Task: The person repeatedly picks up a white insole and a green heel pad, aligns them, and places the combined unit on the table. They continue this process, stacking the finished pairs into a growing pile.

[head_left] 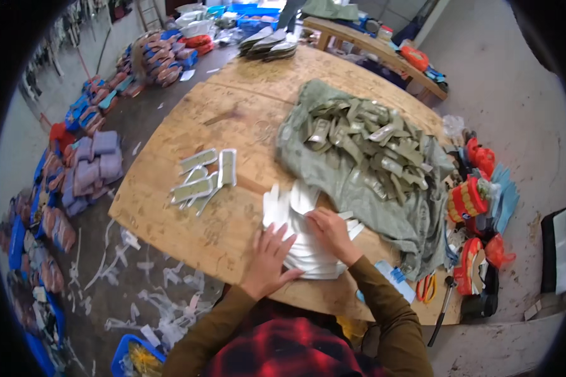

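Note:
In front of me on the wooden table lies a fanned, overlapping pile of thin white flat pieces (311, 254), some with rounded ends. My left hand (267, 261) rests on the pile's left side with its fingers spread. At the upper right, my right hand (332, 231) has its fingers bent together at the edge of a white flat piece (304, 198); the fingertips are partly hidden. To the left, several olive strips with white edging (195, 190) lie loosely across one another. A grey-green sack (365, 201) is spread at the right, heaped with olive curved pieces (383, 141).
Dark stacked pieces (269, 45) sit at the wooden table's (170, 220) far end. Orange-handled scissors (427, 288) and a blue-white packet (395, 281) lie near its right edge. White scraps (176, 295) litter the floor, with a blue bin (122, 355) and bundles (94, 163) leftward.

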Tool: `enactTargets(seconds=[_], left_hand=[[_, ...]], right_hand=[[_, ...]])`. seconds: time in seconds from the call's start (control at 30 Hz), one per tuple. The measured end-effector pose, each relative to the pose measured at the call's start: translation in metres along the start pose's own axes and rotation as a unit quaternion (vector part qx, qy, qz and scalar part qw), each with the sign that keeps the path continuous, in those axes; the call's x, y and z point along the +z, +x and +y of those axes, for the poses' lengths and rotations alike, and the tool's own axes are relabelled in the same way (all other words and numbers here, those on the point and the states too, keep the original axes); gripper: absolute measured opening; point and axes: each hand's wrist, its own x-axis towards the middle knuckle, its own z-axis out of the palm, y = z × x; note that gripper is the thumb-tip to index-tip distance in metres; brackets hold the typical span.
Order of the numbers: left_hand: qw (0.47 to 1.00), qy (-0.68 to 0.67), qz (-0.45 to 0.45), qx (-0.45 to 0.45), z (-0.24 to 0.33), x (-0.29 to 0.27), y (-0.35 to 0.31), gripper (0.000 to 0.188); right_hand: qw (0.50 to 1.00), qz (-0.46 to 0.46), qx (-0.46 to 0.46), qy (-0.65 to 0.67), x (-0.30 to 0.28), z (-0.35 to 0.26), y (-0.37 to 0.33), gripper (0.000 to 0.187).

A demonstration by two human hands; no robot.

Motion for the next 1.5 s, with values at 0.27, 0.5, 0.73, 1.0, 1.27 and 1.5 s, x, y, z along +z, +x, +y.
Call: enactTargets(seconds=[0.27,0.5,0.73,1.0,1.27,1.5], left_hand=[[0.622,-0.739,0.013,-0.257,0.042,-0.030,0.034,0.047],[0.521,-0.756,0.016,-0.396,0.041,-0.015,0.073,0.030],[0.448,-0.807,0.083,-0.375,0.031,-0.014,0.093,0.023],[0.259,-0.907,0.115,-0.312,0.013,-0.036,0.064,0.030],[0.294,-0.898,0.053,-0.322,0.049,-0.037,0.050,0.035],[0.350,-0.875,0.101,-0.318,0.051,-0.052,0.036,0.038]], right_hand=[[0.980,0.035,-0.182,-0.067,-0.066,-0.082,0.011,0.028],[0.994,0.016,-0.065,0.086,-0.091,-0.033,0.011,0.039],[0.962,0.124,0.237,-0.049,-0.068,0.109,0.166,0.069],[0.970,0.038,0.241,-0.019,-0.047,0.103,0.173,0.058],[0.960,0.035,0.200,0.191,-0.058,0.162,0.082,0.041],[0.790,0.138,0.235,0.549,-0.118,0.053,0.053,0.030]])
